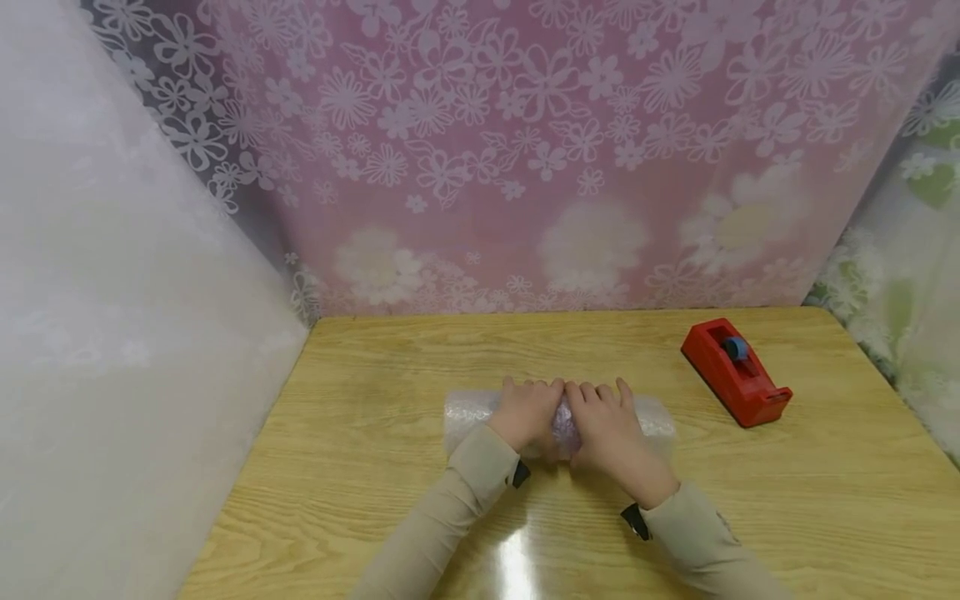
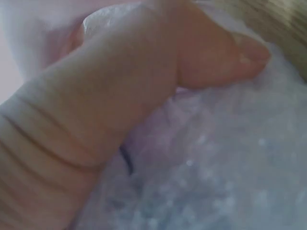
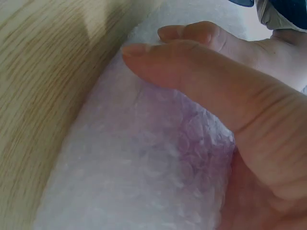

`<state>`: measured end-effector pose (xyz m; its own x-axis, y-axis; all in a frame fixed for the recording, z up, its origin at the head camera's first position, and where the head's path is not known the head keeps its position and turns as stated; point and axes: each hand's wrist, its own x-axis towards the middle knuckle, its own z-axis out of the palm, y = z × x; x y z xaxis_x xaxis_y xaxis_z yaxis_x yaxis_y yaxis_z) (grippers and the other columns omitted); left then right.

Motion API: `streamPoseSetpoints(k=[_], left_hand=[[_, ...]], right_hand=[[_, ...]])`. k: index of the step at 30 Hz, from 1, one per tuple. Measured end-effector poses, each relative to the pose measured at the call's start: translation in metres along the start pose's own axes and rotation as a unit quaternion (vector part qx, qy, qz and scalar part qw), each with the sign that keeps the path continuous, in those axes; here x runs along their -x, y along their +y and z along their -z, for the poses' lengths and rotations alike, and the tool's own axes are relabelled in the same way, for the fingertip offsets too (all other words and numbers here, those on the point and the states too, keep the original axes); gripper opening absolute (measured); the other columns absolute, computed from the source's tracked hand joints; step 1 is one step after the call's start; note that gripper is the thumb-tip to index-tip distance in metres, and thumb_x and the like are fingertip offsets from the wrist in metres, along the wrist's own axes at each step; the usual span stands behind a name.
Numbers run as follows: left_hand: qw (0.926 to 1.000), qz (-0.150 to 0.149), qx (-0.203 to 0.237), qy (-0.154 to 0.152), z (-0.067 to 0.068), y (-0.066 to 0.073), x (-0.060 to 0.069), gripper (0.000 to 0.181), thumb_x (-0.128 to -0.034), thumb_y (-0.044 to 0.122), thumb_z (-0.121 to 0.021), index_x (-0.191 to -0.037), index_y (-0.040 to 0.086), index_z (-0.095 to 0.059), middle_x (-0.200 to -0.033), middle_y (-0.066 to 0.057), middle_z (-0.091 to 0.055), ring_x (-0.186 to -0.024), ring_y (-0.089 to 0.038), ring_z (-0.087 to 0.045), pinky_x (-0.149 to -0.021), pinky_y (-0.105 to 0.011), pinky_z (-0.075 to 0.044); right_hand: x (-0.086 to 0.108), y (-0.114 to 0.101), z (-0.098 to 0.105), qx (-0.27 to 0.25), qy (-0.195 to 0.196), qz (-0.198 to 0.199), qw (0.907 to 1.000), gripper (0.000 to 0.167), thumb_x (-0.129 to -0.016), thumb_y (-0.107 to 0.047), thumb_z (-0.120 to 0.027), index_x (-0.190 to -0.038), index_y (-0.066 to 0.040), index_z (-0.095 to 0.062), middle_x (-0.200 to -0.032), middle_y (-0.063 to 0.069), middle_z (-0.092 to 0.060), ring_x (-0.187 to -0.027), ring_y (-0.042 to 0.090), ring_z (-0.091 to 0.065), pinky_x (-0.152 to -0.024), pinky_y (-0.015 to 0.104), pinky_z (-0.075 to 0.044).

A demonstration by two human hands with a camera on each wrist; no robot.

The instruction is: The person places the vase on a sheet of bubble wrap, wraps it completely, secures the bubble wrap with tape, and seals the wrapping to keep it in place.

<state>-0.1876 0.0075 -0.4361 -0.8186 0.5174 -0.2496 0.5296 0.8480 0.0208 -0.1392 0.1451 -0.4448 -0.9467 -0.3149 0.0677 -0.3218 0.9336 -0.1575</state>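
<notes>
Below, woodgrain table [image 1: 352,433] (bubble wrap [image 1: 468,413] atop), pink curtain [image 1: 517,183] behind

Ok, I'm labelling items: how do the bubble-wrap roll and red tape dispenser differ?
The bubble-wrap roll is whitish with a purplish tint; the tape dispenser is red. The roll lies crosswise and looks longer; the dispenser sits slanted. The left hand and right hand hold the roll; neither touches the dispenser. Both things appear to rest on the table.
</notes>
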Motion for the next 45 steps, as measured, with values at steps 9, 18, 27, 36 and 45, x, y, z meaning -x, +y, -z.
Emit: streamPoseSetpoints(k=[9, 18, 27, 36, 45], left_hand=[[0.9985, -0.007, 0.03, -0.045, 0.005, -0.006, -0.002, 0.093, -0.0565, 0.048, -0.094, -0.134, 0.018, -0.052, -0.121, 0.002, -0.064, -0.11, -0.019, -0.062, -0.101, -0.057, -0.04], [0.9958, 0.002, 0.077, -0.049, 0.004, -0.012, -0.004, 0.085, -0.0557, 0.036, -0.096, -0.127, 0.016, -0.054, -0.117, 0.001, -0.065, -0.107, -0.019, -0.062, -0.102, -0.055, -0.04], [0.9996, 0.005, 0.024, -0.011, 0.002, -0.008, -0.003, 0.102, -0.0531, 0.047, -0.094, -0.139, 0.015, -0.049, -0.125, -0.002, -0.064, -0.113, -0.026, -0.061, -0.104, -0.055, -0.038], [0.9994, 0.022, -0.017, 0.022, -0.004, -0.004, -0.004, 0.101, -0.0503, 0.051, -0.094, -0.135, 0.017, -0.05, -0.123, -0.002, -0.064, -0.11, -0.025, -0.06, -0.098, -0.053, -0.04], [0.9969, 0.024, -0.048, 0.057, -0.003, 0.0, -0.002, 0.098, -0.0521, 0.054, -0.094, -0.132, 0.017, -0.05, -0.121, 0.0, -0.062, -0.104, -0.022, -0.058, -0.088, -0.046, -0.043]], right_hand=[[0.004, 0.0, -0.001, -0.005, -0.007, 0.001, 1.0, 0.106, -0.048, -0.036, -0.098, -0.134, 0.001, -0.049, -0.122, 0.02, -0.06, -0.113, 0.042, -0.054, -0.105, 0.071, -0.02], [-0.006, 0.006, 0.001, -0.025, -0.006, 0.031, 0.9992, 0.088, -0.048, -0.032, -0.092, -0.121, -0.003, -0.053, -0.113, 0.017, -0.063, -0.107, 0.04, -0.058, -0.104, 0.07, -0.024], [-0.019, 0.018, 0.007, -0.068, -0.068, 0.035, 0.9948, 0.092, -0.047, -0.033, -0.092, -0.125, -0.003, -0.053, -0.114, 0.016, -0.064, -0.107, 0.039, -0.059, -0.101, 0.071, -0.026], [-0.033, 0.025, 0.011, -0.094, -0.136, 0.028, 0.9859, 0.089, -0.048, -0.034, -0.094, -0.123, -0.006, -0.053, -0.11, 0.009, -0.065, -0.104, 0.031, -0.061, -0.098, 0.071, -0.028], [-0.049, 0.034, 0.014, -0.135, -0.199, 0.035, 0.9701, 0.074, -0.055, -0.031, -0.092, -0.114, -0.009, -0.053, -0.1, 0.001, -0.062, -0.089, 0.02, -0.058, -0.083, 0.058, -0.037]])
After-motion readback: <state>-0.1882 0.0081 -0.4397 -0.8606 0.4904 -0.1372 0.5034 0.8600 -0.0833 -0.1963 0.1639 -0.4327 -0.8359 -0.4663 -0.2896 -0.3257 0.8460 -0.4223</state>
